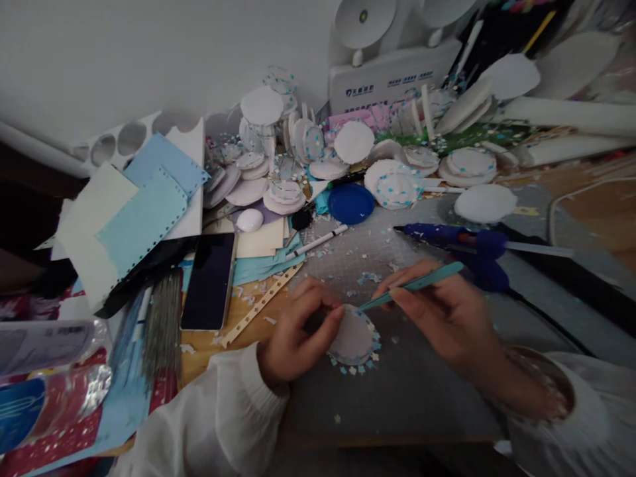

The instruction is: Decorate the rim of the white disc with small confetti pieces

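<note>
My right hand (447,311) is closed around teal tweezers (422,278), held like a pen. Their tip meets the upper rim of a round white disc (350,338) on the grey cutting mat (397,404). Small blue and white star-shaped pieces (368,363) line the disc's right and lower rim. My left hand (303,328) has its fingers curled and its thumb over the disc's left edge, gripping it; the fingertips underneath are hidden. Whether the tweezers pinch a piece is too small to tell. Loose blue scraps (368,277) lie just above the disc.
A blue glue gun (447,235) lies at right, its cable trailing. Decorated white discs (285,195) crowd the back around a blue lid (350,203). At left are a phone (209,281), punched cards (144,218), wire stems (163,331) and plastic bottles (50,397).
</note>
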### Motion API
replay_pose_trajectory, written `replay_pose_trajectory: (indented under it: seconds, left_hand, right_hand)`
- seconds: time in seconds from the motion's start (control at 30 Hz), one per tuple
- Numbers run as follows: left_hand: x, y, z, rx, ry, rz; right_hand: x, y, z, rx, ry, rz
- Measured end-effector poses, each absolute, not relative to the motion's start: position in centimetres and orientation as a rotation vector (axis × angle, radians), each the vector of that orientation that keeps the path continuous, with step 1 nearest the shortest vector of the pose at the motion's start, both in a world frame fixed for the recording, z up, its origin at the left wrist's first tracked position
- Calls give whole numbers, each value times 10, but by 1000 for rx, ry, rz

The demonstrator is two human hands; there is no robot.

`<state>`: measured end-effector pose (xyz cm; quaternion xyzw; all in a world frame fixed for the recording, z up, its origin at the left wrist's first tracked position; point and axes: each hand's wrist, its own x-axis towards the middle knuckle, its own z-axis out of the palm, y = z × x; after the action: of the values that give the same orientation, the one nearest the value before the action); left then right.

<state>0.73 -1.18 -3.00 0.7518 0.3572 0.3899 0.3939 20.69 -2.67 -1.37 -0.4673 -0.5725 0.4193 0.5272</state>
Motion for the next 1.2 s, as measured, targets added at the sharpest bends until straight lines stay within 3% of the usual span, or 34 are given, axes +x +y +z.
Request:
replay_pose_trajectory:
  seconds: [1.2]
  left_hand:
    - [6,-12,-28,1914,907,978]
  right_hand:
    - [213,-19,-17,-1185,-1383,1115]
